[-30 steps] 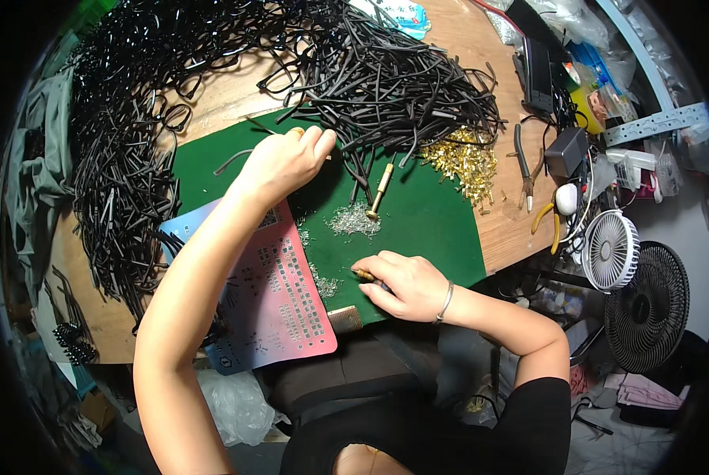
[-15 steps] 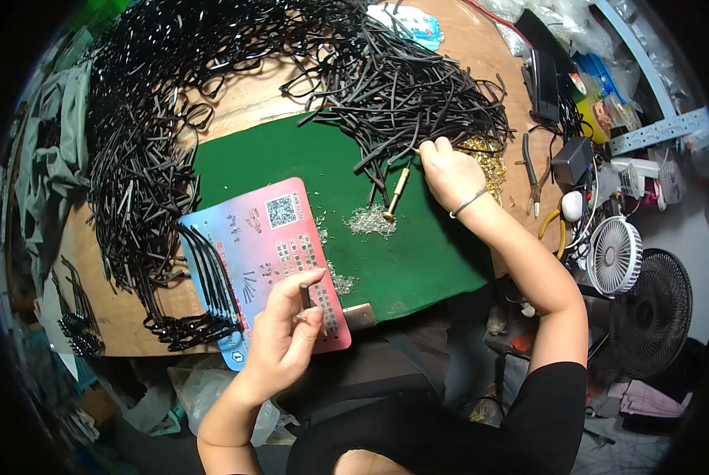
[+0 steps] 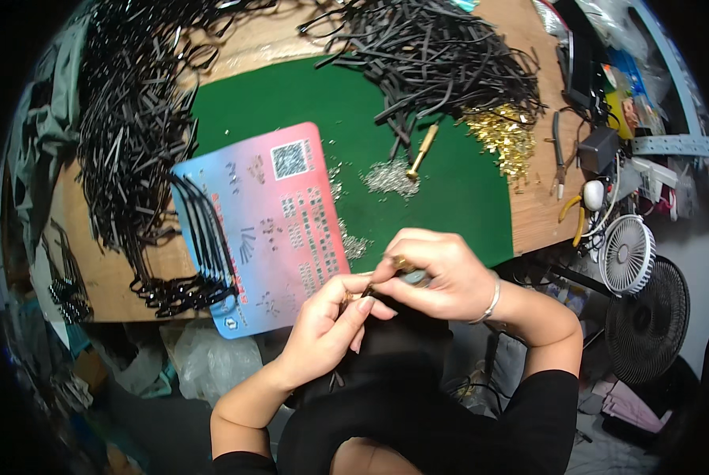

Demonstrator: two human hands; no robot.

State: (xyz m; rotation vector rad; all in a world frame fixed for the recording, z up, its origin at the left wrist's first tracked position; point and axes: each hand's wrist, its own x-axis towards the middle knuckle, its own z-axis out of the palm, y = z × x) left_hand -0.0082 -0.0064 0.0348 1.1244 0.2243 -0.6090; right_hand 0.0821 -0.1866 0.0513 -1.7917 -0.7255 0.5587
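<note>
My left hand (image 3: 323,328) is closed in a pinch around a thin dark eyeglass temple (image 3: 368,291), mostly hidden by my fingers. Against it, at the near edge of the green mat (image 3: 283,95), my right hand (image 3: 445,277) is closed on a small brass-coloured tool (image 3: 402,263); its exact kind is hard to make out. A slim brass screwdriver (image 3: 424,150) lies on the mat beside a heap of tiny silver screws (image 3: 392,179). Left of the screws rests a pink-and-blue printed sheet (image 3: 251,186), with several glasses with black temples (image 3: 204,237) along its left side.
Black temples (image 3: 442,63) are piled at the back, with small gold pieces (image 3: 505,138) to their right. More dark temples (image 3: 129,127) cover the table's left. Pliers (image 3: 559,154), a white fan (image 3: 626,253) and a black fan (image 3: 648,317) are on the right.
My right hand has come down and left from beside the gold pieces to meet my left hand. The left hand has shifted right with the temple. The view has shifted too.
</note>
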